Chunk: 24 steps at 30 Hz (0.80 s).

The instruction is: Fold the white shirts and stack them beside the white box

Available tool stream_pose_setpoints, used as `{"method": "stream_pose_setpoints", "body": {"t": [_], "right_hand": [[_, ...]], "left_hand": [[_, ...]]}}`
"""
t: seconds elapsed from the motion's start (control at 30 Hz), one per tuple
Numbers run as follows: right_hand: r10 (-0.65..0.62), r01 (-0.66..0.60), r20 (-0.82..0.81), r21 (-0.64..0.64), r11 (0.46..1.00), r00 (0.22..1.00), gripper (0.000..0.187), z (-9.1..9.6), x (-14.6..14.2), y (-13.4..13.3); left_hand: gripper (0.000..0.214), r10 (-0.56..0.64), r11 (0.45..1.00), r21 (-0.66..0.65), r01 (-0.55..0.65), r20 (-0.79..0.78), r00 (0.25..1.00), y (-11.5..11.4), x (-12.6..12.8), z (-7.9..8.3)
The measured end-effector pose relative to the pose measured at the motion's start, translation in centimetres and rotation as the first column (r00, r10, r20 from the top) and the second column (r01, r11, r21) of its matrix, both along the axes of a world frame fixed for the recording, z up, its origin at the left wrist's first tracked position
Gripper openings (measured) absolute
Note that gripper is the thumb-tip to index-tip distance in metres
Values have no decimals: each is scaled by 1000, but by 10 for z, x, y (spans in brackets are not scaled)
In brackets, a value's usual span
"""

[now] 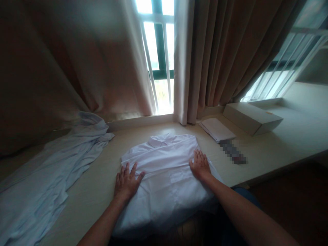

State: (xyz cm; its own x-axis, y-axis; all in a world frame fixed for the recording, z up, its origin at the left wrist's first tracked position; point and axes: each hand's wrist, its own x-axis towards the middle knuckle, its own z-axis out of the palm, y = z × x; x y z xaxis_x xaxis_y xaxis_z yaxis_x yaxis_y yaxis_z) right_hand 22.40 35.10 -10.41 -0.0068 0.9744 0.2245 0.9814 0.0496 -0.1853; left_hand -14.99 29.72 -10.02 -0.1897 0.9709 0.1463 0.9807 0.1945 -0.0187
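A white collared shirt (159, 177) lies spread on the pale table (99, 181), its collar toward the window and its lower end at the table's near edge. On the shirt's left side rests my left hand (126, 181), palm down with the fingers spread. My right hand (200, 165) lies flat on the right side of the shirt, below the shoulder, fingers stretched out. Neither hand grips the cloth. Soft creases run across the chest, and a pocket shows near the right hand.
Another light shirt (58, 164) lies crumpled along the left. Right of the white shirt are a folded white cloth (217, 130), a blurred-out item (233, 151) and a pale box (252, 118). Brown curtains (217, 51) hang behind, around a barred window (159, 51).
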Motion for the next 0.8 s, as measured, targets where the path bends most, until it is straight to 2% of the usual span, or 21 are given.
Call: {"method": "stream_pose_setpoints", "body": {"t": [0.27,0.8], "right_hand": [[2,-3,10,46,999,1000,62,-6,1,1],[4,-5,34,25,1000,999,62,-2,-1,-3]], "left_hand": [[78,-4,1000,-5,4,-7,1000,0,0,0],[77,15,1000,4,-15,-4,1000,1,-1,-1]]}}
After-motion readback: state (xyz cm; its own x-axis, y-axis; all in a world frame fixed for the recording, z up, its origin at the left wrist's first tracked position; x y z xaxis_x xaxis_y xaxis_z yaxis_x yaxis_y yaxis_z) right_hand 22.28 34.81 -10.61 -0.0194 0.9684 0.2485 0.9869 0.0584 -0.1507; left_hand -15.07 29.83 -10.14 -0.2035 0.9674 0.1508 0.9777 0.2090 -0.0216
